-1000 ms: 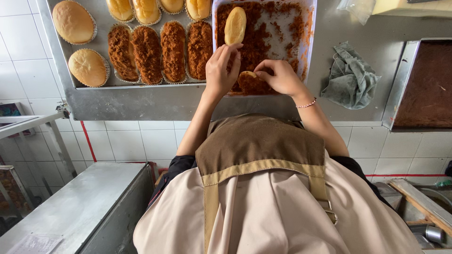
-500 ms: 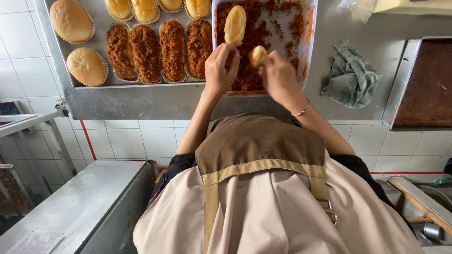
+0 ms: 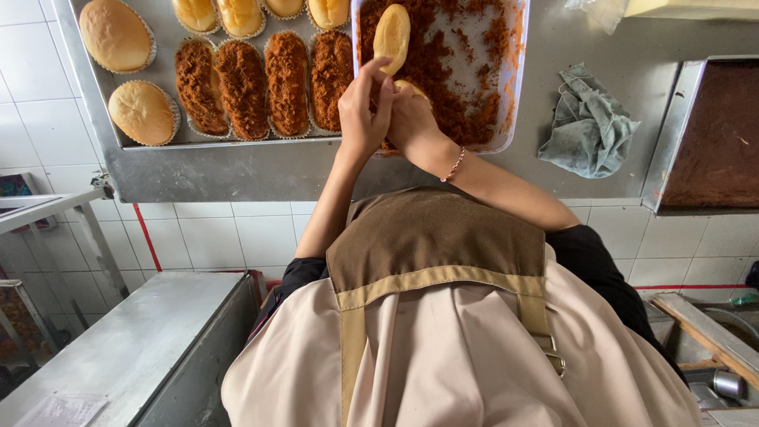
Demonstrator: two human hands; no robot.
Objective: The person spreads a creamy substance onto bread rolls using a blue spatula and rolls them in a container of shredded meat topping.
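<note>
Both hands are up over the tray: the left hand point(image 3: 362, 111) curls its fingers round the near side of a small pale golden oblong bun point(image 3: 411, 85), and the right hand point(image 3: 413, 122), a thin beaded bracelet point(image 3: 454, 164) at its wrist, cups it from below and behind, so the two close on it together with only its top showing. That bun sits just above the clear plastic tray of reddish-brown shredded floss point(image 3: 518, 95), at its near left corner, low enough to be touching the crumbs or nearly so; I cannot tell which. By the look of it, this is the coating step, with the bun being pressed or turned in the floss. Whatever comes after calls for a light grip, since soft bread dents and loose floss sheds, and for keeping the bun over the tray so the crumbs fall back in. A second plain oblong bun point(image 3: 392, 35) lies on the floss at the far side, uncoated. Just left, touching the plastic tray, is a flat steel baking tray point(image 3: 237, 142) with four floss-covered oblong buns point(image 3: 286, 83) side by side in paper cases, plain glazed ones behind them, and two round golden buns point(image 3: 142, 112) at its left end. To the right, a crumpled grey-green cloth point(image 3: 585, 122) lies on the steel counter point(image 3: 237, 174), and beyond it sits a shallow metal pan with a dark brown surface point(image 3: 719, 134).
</note>
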